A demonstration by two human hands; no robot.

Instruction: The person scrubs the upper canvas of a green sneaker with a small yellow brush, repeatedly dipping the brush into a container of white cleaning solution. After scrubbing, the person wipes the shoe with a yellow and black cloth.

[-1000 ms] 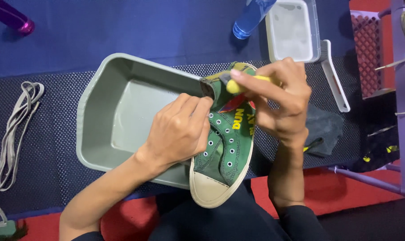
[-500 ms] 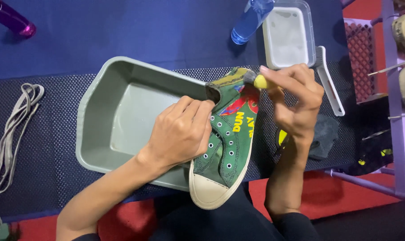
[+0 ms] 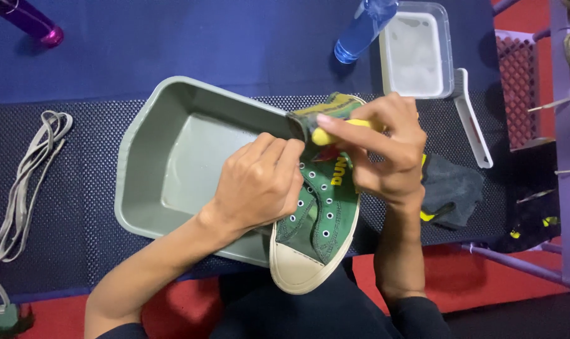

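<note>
Fingers of right hand (image 3: 385,157) pinching yellow brush (image 3: 335,130), left hand (image 3: 260,185) gripping green sneaker (image 3: 319,226); grey basin (image 3: 172,163) beside, nothing visible inside

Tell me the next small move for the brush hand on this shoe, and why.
Probably a short stroke of the yellow brush back along the ankle panel, away from the opening. The right hand holds the brush tip at the upper edge of the green shoe, next to the collar, while the left hand pins the shoe against the grey basin. The panel below lies within reach.
</note>
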